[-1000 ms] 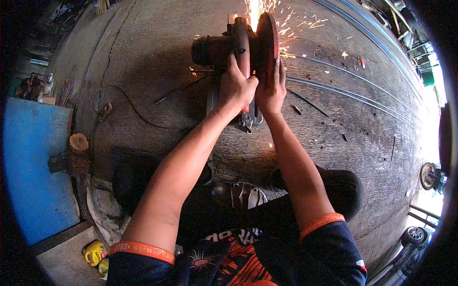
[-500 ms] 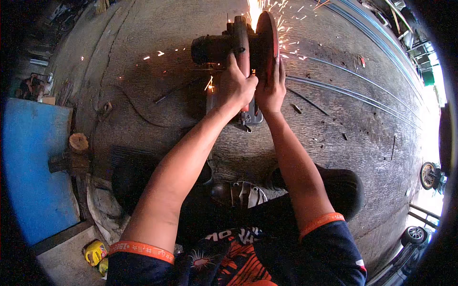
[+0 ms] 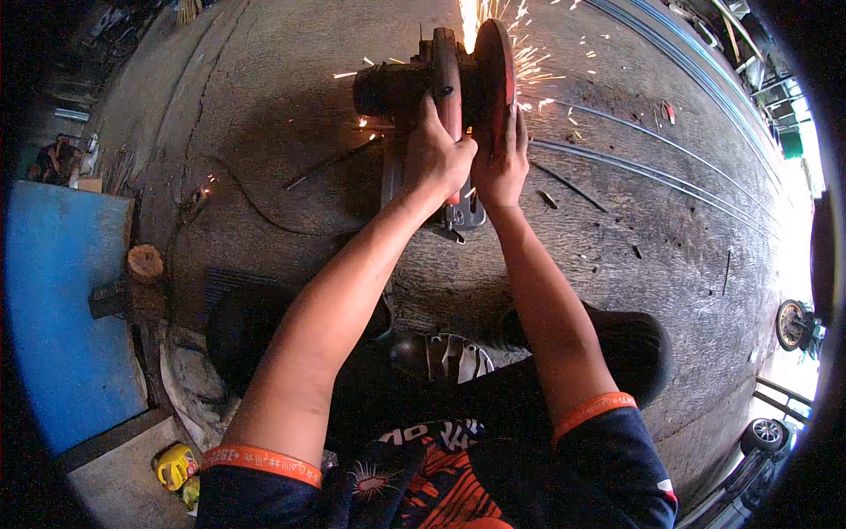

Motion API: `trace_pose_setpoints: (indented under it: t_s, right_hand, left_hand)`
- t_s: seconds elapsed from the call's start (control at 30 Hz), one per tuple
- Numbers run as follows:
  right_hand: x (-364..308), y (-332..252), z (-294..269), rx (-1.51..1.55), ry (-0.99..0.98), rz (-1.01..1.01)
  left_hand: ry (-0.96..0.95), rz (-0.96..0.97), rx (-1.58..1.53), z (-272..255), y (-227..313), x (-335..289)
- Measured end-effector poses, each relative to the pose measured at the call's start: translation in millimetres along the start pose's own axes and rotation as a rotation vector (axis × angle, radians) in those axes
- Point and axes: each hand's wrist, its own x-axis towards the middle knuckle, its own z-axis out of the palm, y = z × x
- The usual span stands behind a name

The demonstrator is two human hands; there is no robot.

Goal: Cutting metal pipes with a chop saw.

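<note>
Around you spreads the worn grey floor (image 3: 670, 273), streaked and littered with scraps. On your left stands a big blue panel (image 3: 66, 309). Long metal bars (image 3: 683, 57) run side by side across the far right of the floor, and a thinner pair of rods (image 3: 617, 165) lies closer in, reaching from beside your right hand toward the right edge.

The cut-off saw (image 3: 471, 84) stands on the floor straight ahead of you, its dark motor (image 3: 379, 91) to the left and its round, red-edged cover (image 3: 500, 75) to the right. Your left hand (image 3: 443, 163) is clamped around the saw's upright handle (image 3: 448, 97). Your right hand (image 3: 502, 172) is just beside it, laid open against the cover with fingers straight; its thumb is hidden.

Left of your arms, a cut log (image 3: 145, 263) sits near the panel, and a yellow packet (image 3: 176, 467) lies lower down, by your sleeve. A thin dark cable (image 3: 256, 204) curves over the floor left of the saw. Smallest are the bright sparks (image 3: 476, 22), streaming from the saw's far side and scattering to both sides.
</note>
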Motion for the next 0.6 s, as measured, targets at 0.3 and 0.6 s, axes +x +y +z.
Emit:
trace_pose_setpoints:
  t_s: [0.3, 0.6]
  right_hand:
    - [-0.8, 0.4, -0.3, -0.015, -0.006, -0.004]
    - [-1.4, 0.9, -0.1, 0.01, -0.01, 0.003]
  left_hand:
    - [-0.095, -0.167, 0.004, -3.1, 2.7, -2.1]
    - [-0.025, -0.033, 0.027, -3.1, 1.5, 0.0]
